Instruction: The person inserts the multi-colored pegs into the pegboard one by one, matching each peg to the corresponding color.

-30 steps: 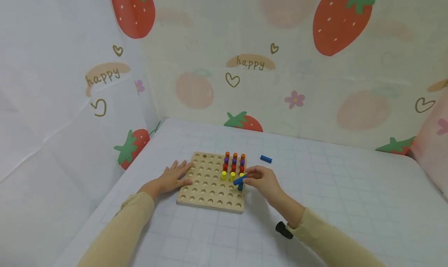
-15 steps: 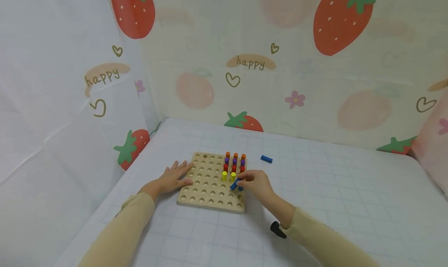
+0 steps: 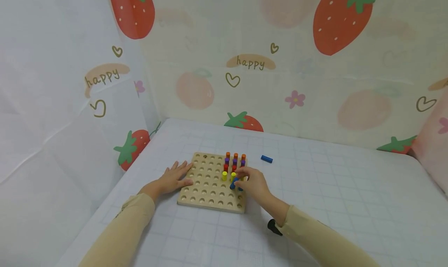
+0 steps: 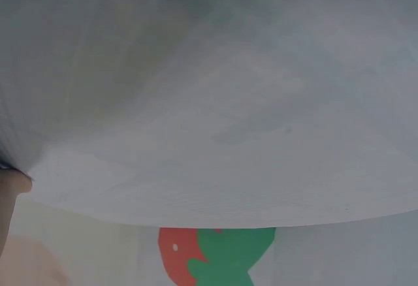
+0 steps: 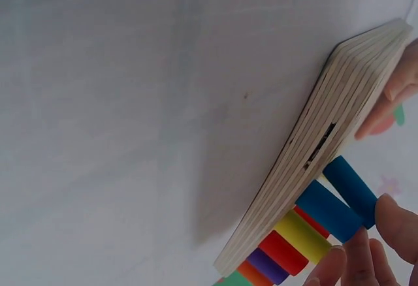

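A wooden pegboard [image 3: 199, 204] with rows of round holes lies on the table. My right hand [image 3: 255, 186] pinches a blue peg [image 3: 233, 184] between thumb and fingers, slightly tilted, its lower end close over the board. Just right of it stands another blue peg [image 5: 328, 211], with fingertips right at its top in the right wrist view. My left hand [image 3: 171, 178] lies flat with spread fingers at the board's left edge. Behind the right hand stand yellow pegs [image 3: 224, 176], red pegs [image 3: 225, 168], purple pegs [image 3: 227, 161] and orange pegs [image 3: 228, 155].
A loose blue peg [image 3: 266, 159] lies on the tablecloth [image 3: 315, 173] behind and right of the board. A black wrist fitting [image 3: 274, 227] sits under the right cuff. Strawberry-print fabric walls [image 3: 294, 76] enclose the table at the back and sides.
My right hand has carried the blue peg down and left, from over the standing blue peg to beside it, and turned it more upright. The left hand has not moved.
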Demonstrator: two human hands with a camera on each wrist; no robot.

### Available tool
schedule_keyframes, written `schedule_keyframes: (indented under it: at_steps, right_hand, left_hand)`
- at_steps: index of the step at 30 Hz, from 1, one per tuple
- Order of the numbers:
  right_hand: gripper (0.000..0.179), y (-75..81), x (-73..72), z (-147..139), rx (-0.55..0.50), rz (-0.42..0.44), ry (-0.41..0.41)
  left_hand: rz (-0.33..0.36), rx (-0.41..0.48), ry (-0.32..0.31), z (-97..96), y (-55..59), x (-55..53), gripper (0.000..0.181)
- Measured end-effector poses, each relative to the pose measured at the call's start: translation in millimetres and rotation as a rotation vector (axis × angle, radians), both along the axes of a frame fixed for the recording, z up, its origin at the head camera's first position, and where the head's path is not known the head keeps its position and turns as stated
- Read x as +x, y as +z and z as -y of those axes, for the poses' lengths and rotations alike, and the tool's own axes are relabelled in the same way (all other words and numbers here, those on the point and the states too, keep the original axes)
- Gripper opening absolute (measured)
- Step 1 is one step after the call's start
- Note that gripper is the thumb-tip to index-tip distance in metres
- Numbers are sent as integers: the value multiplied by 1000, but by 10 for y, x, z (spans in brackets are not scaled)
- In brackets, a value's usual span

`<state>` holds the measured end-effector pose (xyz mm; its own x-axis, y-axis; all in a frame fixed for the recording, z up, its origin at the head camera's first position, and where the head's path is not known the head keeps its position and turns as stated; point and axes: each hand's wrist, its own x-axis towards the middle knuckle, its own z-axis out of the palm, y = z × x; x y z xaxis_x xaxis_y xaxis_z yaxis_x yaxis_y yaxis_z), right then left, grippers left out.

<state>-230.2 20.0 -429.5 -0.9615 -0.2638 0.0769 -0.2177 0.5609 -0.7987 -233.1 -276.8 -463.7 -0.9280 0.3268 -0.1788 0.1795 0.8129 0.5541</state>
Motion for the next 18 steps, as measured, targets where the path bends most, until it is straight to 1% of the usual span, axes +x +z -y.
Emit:
schedule_keyframes:
  at_steps: [6, 18]
  right_hand:
    - [28, 5, -9, 25, 23, 24, 5]
    - [25, -13, -22, 23, 51, 13, -8]
  left_hand:
    - [0, 3, 4, 3, -8, -17, 83]
    - [-3, 2, 6, 6, -27, -33, 83]
